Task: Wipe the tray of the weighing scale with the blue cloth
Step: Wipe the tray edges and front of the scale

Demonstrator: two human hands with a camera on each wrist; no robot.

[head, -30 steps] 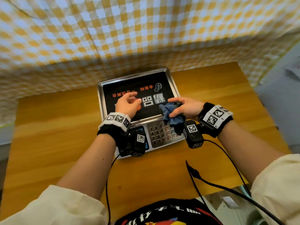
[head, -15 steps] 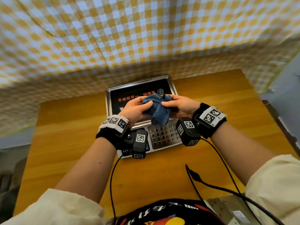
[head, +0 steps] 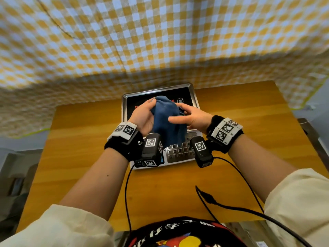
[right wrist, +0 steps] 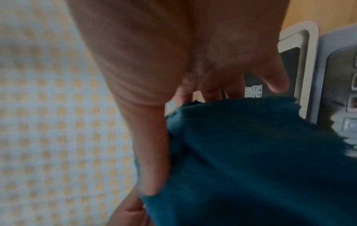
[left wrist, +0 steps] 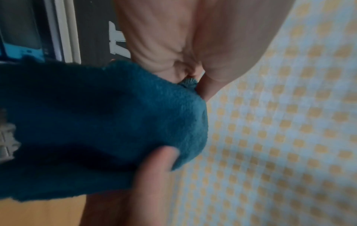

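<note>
Fingers first. Left hand (head: 142, 116): fingers curl over the upper left edge of the blue cloth (head: 167, 120), thumb pressed against it; the left wrist view shows a corner of the pile pinched in the crease between thumb and palm. Right hand (head: 192, 118): thumb lies along the cloth's right side, and the right wrist view shows the other fingers reaching past the cloth's top edge; they seem to hold it from behind, though the actual contact is hidden. Both hands grip the cloth.

The cloth hangs bunched between the two hands at the centre of the head view, lifted clear, its lower end draping down over the keypad (head: 179, 152) (loose folds, not yet made into a pad).

Outward: the tray (head: 194, 97) sits behind and below the hands, its steel rim and black printed sheet showing at upper centre. The weighing scale (head: 170, 165) stands on a wooden table (head: 80, 139), checked fabric (head: 160, 36) filling the upper frame.

Progress, as judged: cloth is in hand, but it is not touching the tray. No wiped streak or wet patch can be made out. The step in hand looks like arranging the cloth. Left: lower it onto the tray and wipe across the surface, rim to rim.
</note>
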